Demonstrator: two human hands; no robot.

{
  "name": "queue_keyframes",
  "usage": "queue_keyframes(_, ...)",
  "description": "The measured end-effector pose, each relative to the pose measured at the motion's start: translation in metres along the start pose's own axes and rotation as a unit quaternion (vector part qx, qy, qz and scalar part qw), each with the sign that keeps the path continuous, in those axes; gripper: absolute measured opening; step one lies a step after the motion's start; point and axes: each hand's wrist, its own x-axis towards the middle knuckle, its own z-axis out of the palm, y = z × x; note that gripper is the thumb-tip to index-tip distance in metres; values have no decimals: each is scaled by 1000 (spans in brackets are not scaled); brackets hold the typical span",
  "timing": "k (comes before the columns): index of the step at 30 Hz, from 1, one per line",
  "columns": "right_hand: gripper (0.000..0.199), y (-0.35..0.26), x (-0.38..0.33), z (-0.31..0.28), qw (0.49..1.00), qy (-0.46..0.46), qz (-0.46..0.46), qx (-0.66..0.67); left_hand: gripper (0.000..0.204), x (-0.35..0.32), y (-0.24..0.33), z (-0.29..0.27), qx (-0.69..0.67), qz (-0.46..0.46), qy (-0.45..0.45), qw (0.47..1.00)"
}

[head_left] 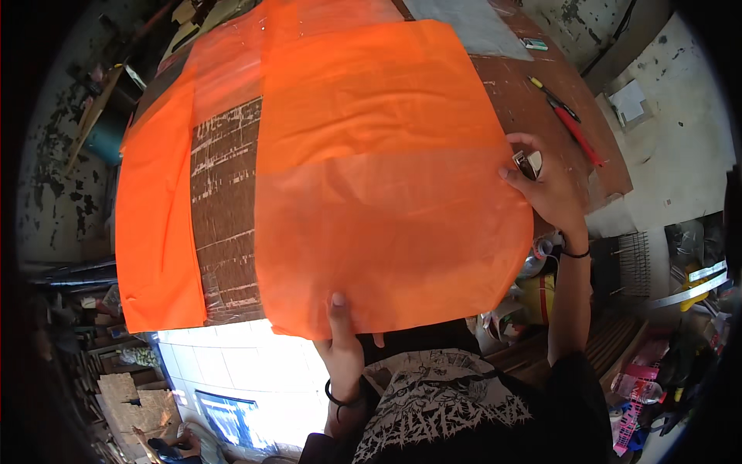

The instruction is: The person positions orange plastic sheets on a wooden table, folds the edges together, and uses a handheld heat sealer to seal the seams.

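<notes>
A large translucent orange plastic sheet [394,224] lies over the brown table and hangs past its near edge toward me. My left hand [342,352] grips its near edge, thumb on top and fingers underneath. At the sheet's right edge is my right hand [553,193], curled round a small shiny metal object [528,164] whose kind I cannot make out. The thumb and forefinger of that hand are by the edge; whether they pinch the sheet is unclear. The sheet's far half looks brighter and wrinkled, its near half paler.
A folded orange strip [158,224] lies at the left on the scratched brown table [226,193]. Toward the far right are a red-handled tool [576,135], a yellow-and-black pen-like tool [547,91] and a small green-and-white box [534,44]. Wood scraps [127,398] are stacked at lower left.
</notes>
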Motion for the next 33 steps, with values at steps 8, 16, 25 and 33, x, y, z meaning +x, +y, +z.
queue_keyframes(8,27,-18,-67,31,917,297,62,259,28,83,49,7,13,152,16,988)
queue_keyframes(16,27,-76,-135,113,886,-31,110,450,61,50,49,-50,154,147,2,977)
queue_keyframes(25,37,-52,-187,115,782,-188,217,553,74,-20,-21,-90,-116,95,181,972)
queue_keyframes(33,41,-75,-182,132,730,-254,317,549,30,-24,-54,-64,-99,26,-58,993)
